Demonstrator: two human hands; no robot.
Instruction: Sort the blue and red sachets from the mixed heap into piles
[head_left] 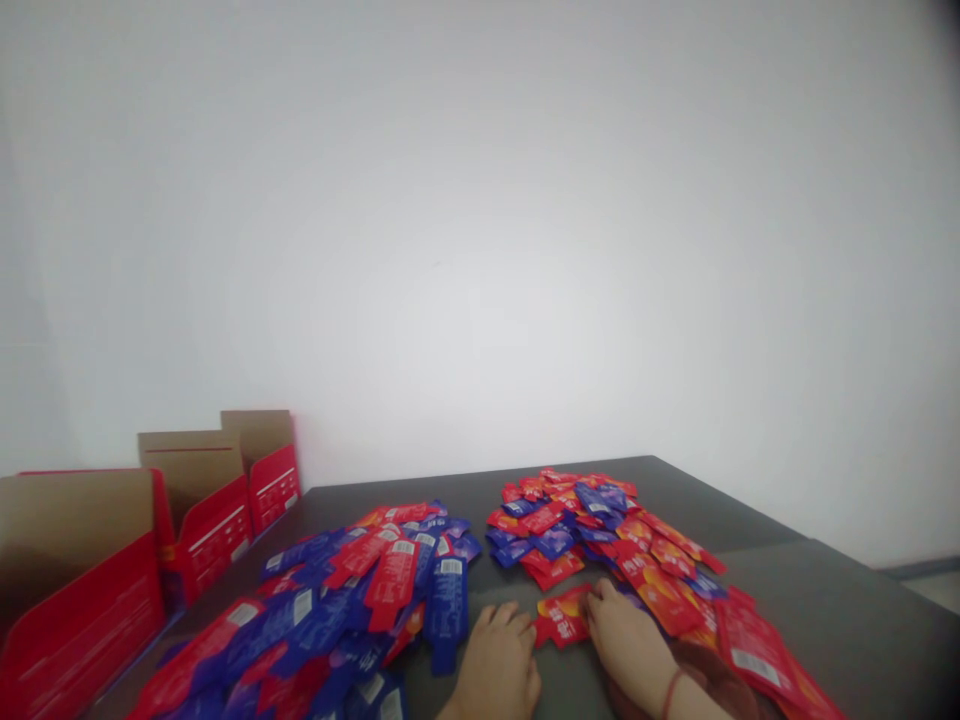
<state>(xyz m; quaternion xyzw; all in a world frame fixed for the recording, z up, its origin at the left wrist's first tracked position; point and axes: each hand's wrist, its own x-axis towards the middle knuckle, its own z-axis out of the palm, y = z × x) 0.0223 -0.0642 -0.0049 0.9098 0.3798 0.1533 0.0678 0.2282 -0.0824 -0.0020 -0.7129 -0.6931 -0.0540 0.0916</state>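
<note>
Between my hands a red and orange packet [562, 617] lies on the dark table, printed side up. My right hand [632, 645] has its fingers bent and closed at the packet's right end; the fingertips are partly hidden. Beside the packet's left end, my left hand [495, 665] rests palm down with fingers bent and slightly apart, holding nothing that I can see. A blue packet [448, 605] with a barcode lies just left of that hand, at the edge of a mixed pile of red and blue packets [322, 620].
Another mixed pile of packets [555, 520] spreads from the back of the table [810, 610] down the right side, past my right forearm. Three open red cardboard boxes [82, 610] with brown insides stand in a row along the left. A white wall [480, 250] rises behind.
</note>
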